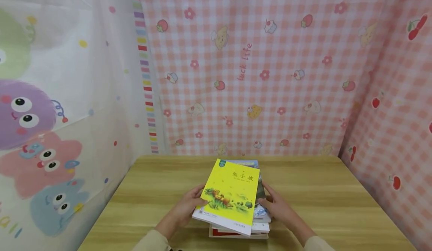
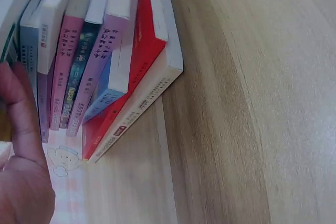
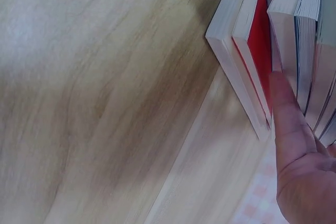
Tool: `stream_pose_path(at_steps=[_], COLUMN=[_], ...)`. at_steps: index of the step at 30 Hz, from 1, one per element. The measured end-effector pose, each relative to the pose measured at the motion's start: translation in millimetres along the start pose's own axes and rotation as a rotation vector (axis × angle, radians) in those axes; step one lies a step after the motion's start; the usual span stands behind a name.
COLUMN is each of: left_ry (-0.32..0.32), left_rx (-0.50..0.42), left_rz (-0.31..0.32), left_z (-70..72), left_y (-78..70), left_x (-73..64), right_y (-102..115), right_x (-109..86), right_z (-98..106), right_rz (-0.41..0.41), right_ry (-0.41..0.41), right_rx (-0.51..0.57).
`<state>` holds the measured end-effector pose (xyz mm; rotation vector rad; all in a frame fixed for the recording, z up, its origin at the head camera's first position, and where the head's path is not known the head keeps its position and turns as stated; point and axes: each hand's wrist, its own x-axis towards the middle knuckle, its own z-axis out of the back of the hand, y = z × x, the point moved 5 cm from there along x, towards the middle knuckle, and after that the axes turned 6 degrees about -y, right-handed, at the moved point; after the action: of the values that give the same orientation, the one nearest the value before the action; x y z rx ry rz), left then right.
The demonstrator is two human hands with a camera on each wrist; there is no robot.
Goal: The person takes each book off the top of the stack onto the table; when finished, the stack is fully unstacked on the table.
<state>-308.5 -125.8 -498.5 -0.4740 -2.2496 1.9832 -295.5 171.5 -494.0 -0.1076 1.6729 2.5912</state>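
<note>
A yellow picture book (image 1: 233, 191) lies askew on top of a stack of books (image 1: 261, 226) at the table's near side. My left hand (image 1: 187, 205) grips the yellow book by its left edge, thumb on the cover and fingers at its side. In the left wrist view, that hand (image 2: 23, 145) is beside the upper books, whose spines (image 2: 68, 72) are pink, purple and dark green. My right hand (image 1: 278, 208) rests against the stack's right side. Its extended finger (image 3: 287, 108) touches the page edges in the right wrist view. A red book (image 3: 260, 40) sits near the bottom.
The stack stands on a wood-grain table (image 1: 152, 191). Behind hangs a pink checked curtain (image 1: 287, 52), with a similar one (image 1: 401, 131) on the right. A white cloth with cartoon figures (image 1: 98, 71) covers the left side.
</note>
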Motion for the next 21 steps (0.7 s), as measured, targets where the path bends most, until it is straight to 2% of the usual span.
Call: stream_pose_path(at_steps=[7,10,16,21], left_ry=[-0.073,-0.132,-0.283,-0.367], left_rx=[-0.002,0.0,-0.039,-0.046], left_rz=[-0.019,-0.02,-0.03,-0.049], left_z=[18.9,32.0,63.2,96.1], left_y=[-3.9,-6.6,-18.0,-36.0], left_x=[-2.4,-3.4,-2.0,0.0], right_y=[1.2,1.2,3.9,2.9], right_x=[-2.0,-2.5,-3.8,-3.7], right_z=[-1.1,-2.5,-2.5,-4.1], right_rz=[-0.006,-0.002,0.003,-0.005], right_ry=[-0.009,-0.003,-0.005,0.003], right_rx=[0.047,0.077,0.098,0.115])
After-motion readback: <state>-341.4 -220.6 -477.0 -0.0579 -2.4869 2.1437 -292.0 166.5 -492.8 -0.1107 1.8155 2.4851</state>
